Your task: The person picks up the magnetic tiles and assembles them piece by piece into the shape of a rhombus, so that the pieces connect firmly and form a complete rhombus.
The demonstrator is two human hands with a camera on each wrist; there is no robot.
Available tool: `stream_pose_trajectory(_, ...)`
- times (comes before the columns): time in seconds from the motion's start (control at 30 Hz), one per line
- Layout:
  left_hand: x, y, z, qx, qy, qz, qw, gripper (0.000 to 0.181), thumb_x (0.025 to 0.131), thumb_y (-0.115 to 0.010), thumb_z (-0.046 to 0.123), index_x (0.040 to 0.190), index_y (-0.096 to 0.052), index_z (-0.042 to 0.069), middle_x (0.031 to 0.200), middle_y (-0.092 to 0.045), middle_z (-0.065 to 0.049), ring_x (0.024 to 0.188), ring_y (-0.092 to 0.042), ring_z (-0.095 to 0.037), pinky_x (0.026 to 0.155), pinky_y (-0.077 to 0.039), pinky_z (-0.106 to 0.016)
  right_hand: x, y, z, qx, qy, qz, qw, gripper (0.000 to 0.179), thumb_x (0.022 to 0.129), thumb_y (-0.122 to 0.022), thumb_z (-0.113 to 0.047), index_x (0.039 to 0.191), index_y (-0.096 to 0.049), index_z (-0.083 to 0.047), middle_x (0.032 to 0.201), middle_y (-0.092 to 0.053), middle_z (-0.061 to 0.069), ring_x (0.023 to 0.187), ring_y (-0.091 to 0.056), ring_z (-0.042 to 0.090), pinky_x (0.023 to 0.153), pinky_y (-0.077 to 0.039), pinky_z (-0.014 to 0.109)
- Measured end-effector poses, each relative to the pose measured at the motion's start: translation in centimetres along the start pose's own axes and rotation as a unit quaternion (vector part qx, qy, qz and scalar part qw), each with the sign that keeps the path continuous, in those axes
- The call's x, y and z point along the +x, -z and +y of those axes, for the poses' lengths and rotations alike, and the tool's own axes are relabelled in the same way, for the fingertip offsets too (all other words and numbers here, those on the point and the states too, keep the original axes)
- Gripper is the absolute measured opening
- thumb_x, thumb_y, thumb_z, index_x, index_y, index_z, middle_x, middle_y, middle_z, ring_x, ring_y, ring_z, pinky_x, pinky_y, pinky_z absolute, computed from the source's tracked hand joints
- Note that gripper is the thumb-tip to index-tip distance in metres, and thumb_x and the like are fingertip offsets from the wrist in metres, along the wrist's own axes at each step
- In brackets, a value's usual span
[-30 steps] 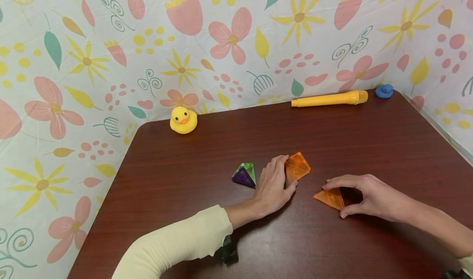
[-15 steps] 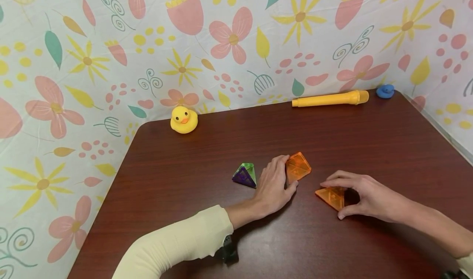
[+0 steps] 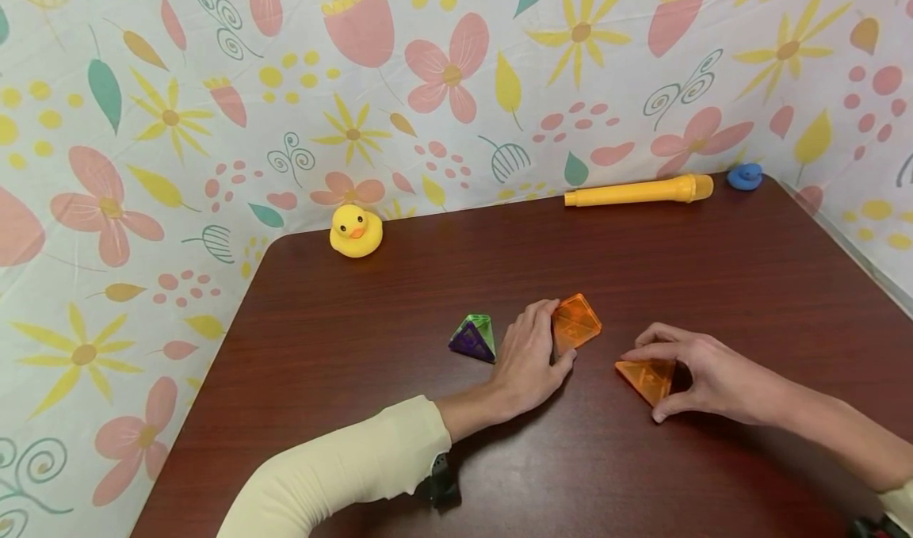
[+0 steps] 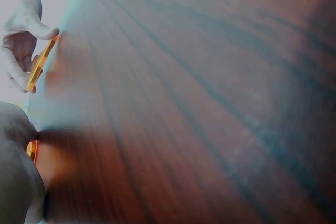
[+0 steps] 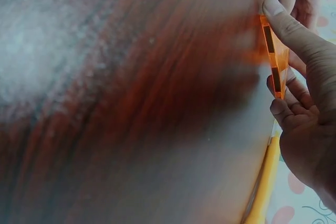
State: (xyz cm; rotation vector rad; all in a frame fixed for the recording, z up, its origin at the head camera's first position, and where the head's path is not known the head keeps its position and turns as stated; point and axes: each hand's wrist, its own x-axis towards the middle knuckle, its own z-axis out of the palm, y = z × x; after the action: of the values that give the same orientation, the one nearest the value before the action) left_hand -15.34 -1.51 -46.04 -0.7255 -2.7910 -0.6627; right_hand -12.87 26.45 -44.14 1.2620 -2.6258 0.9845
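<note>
My left hand [image 3: 526, 357] rests on the table, index finger and thumb at the left edge of an orange translucent piece of magnetic tiles [image 3: 579, 322]. Beside that hand, to its left, stands a small pyramid of green and purple magnetic tiles [image 3: 473, 340]. My right hand [image 3: 702, 375] pinches an orange triangular magnetic tile [image 3: 647, 377] between thumb and fingers, close over the wood. The right wrist view shows this triangular tile [image 5: 273, 59] edge-on, with dark strips inside its rim. In the left wrist view, the left hand [image 4: 16, 166] mostly covers its orange piece [image 4: 32, 151].
A yellow rubber duck [image 3: 356, 231] sits at the back left of the dark wooden table [image 3: 399, 276]. Along the back edge lie a yellow toy microphone [image 3: 638, 192] and a small blue toy [image 3: 745, 177]. Floral cloth [image 3: 449, 142] hangs behind the table.
The orange triangular tile has shifted slightly right and turned in my right hand, whose fingers have adjusted around it. My left hand and its orange piece have stayed in place.
</note>
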Motion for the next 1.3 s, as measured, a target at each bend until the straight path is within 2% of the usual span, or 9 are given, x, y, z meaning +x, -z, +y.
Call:
stream_pose_trajectory(0.2,0.0,-0.1,-0.1,0.002,-0.001,-0.001,1.0,0.075,0.097,-0.08,0.034,0.155,-0.044,0.005,0.151,-0.053,-0.009,0.129,-0.058,-0.022,0.108,-0.049,-0.035,0.2,0.3,0.0,0.012,0.0,0.004,0.9999,0.06,0.07,-0.1,-0.022,0.124,-0.075,-0.02,0.117,-0.064,-0.01,0.098,-0.06,0.004,0.08,-0.05,0.012)
stream_pose_trajectory(0.43,0.0,-0.2,-0.1,0.0,-0.002,-0.002,1.0,0.075,0.097,-0.08,0.033,0.155,-0.044,0.005,0.152,-0.052,-0.009,0.129,-0.058,-0.022,0.108,-0.049,-0.035,0.6,0.7,0.0,0.035,0.014,0.006,0.9993,0.056,0.072,-0.098,-0.012,0.122,-0.075,-0.02,0.113,-0.068,-0.009,0.091,-0.061,0.006,0.069,-0.05,0.017)
stream_pose_trajectory(0.7,0.0,0.0,0.0,0.005,-0.005,0.005,1.0,0.074,0.096,-0.081,0.033,0.154,-0.045,0.004,0.151,-0.054,-0.009,0.129,-0.059,-0.022,0.108,-0.049,-0.035,0.9,1.3,-0.2,0.025,0.017,0.016,0.9994,0.053,0.075,-0.092,0.003,0.12,-0.076,-0.021,0.11,-0.069,-0.011,0.092,-0.066,0.005,0.076,-0.054,0.015)
stream_pose_trajectory(0.87,0.1,0.0,0.1,0.007,-0.005,0.007,0.9999,0.075,0.095,-0.082,0.033,0.154,-0.046,0.004,0.15,-0.054,-0.009,0.129,-0.059,-0.022,0.108,-0.049,-0.035,1.1,1.7,-0.5,0.019,0.013,0.023,0.9995,0.054,0.075,-0.092,0.005,0.117,-0.076,-0.026,0.109,-0.071,-0.014,0.093,-0.067,0.005,0.079,-0.055,0.014)
stream_pose_trajectory(1.1,0.1,0.0,0.0,0.005,-0.006,0.01,0.9999,0.074,0.095,-0.081,0.032,0.154,-0.046,0.004,0.15,-0.054,-0.009,0.129,-0.059,-0.022,0.109,-0.048,-0.034,1.5,2.3,-0.9,0.03,-0.005,0.005,0.9995,0.051,0.078,-0.09,0.006,0.113,-0.076,-0.029,0.107,-0.071,-0.017,0.092,-0.068,0.004,0.079,-0.056,0.016)
stream_pose_trajectory(1.3,0.0,0.1,0.0,0.001,-0.008,0.008,0.9999,0.074,0.095,-0.081,0.032,0.154,-0.046,0.003,0.15,-0.054,-0.01,0.129,-0.059,-0.023,0.109,-0.048,-0.035,1.8,2.5,-1.1,0.029,-0.001,0.001,0.9996,0.05,0.078,-0.09,0.006,0.111,-0.076,-0.029,0.105,-0.071,-0.017,0.089,-0.068,0.003,0.077,-0.057,0.016)
